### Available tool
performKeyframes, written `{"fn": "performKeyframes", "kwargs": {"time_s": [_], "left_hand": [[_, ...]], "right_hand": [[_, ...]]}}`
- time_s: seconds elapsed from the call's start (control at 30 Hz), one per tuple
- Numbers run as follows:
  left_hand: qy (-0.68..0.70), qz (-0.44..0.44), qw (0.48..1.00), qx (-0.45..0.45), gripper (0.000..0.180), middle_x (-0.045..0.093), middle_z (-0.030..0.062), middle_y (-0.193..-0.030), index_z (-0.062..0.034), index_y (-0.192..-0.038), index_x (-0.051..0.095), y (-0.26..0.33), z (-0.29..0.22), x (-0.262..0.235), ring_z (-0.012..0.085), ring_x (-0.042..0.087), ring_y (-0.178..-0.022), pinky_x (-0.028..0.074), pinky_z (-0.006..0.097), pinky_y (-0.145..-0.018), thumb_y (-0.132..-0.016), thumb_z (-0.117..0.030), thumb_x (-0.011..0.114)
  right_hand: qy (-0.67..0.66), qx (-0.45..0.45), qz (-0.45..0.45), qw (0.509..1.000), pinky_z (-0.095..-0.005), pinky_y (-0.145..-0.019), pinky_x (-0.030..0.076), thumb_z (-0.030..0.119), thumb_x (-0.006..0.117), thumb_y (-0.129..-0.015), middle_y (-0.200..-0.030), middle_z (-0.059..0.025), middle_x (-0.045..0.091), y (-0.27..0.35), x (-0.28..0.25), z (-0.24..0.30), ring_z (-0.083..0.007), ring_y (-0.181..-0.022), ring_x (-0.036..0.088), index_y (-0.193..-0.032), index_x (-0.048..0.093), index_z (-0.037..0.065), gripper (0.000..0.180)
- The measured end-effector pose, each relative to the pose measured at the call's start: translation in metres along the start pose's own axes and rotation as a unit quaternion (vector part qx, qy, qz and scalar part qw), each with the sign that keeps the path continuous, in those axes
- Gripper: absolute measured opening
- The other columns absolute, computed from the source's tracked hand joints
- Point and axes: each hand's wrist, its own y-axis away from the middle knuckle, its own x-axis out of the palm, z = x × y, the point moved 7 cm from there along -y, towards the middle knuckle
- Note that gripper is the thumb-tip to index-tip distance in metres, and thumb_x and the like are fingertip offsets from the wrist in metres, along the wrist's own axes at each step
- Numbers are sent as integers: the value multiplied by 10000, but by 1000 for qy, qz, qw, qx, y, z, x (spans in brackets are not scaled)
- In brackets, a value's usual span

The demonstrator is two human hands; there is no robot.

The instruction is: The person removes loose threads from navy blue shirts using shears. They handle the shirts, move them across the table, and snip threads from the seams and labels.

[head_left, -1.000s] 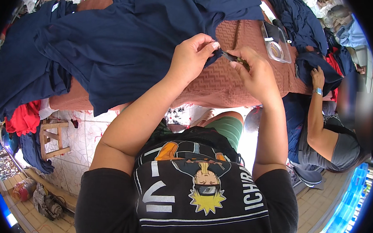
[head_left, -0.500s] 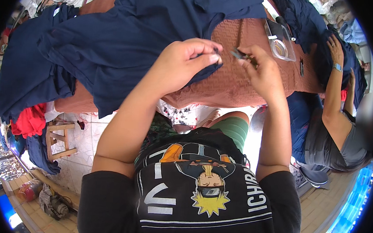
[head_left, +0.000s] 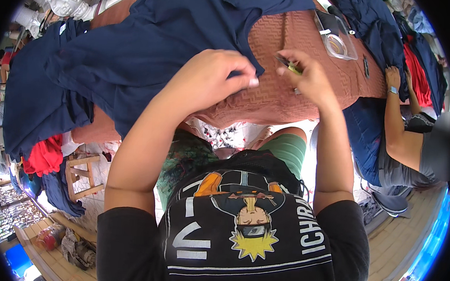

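Observation:
My left hand (head_left: pixel 213 78) is over the near edge of a navy blue garment (head_left: pixel 133 47) on the table. Its thumb and fingertips come together in a pinch, and whatever may lie between them is too small to make out. Navy cloth shows through the gap behind the thumb. To the right, my right hand (head_left: pixel 311 79) is closed around small thread snips (head_left: pixel 293 67) with a yellow-green handle and dark blades. The blades point up and left, apart from the cloth. Below my right fingers lies a small pale bit (head_left: pixel 297 92), too blurred to name.
A brown patterned cloth (head_left: pixel 288 36) covers the table. At the right stand a clear plastic box (head_left: pixel 343 52) with a tape roll and a black pen-like tool (head_left: pixel 366 66). Beyond, a co-worker's hands (head_left: pixel 393 76) touch dark cloth. A wooden stool (head_left: pixel 86 176) stands lower left.
My left hand has moved slightly down and left, and the garment's edge no longer hangs below it. The snips have tipped upward in my right hand. The co-worker's arms have drawn lower.

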Motion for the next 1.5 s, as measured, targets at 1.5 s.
{"fn": "performKeyframes", "kwargs": {"time_s": [1.5], "left_hand": [[119, -309, 942, 50, 301, 631, 85, -1057, -37, -1031, 575, 37, 35, 29, 150, 624, -866, 491, 294, -717, -772, -6, 727]], "right_hand": [[-490, 227, 30, 841, -219, -389, 251, 212, 696, -876, -745, -46, 648, 5, 68, 11, -42, -405, 375, -911, 649, 35, 186]]}}
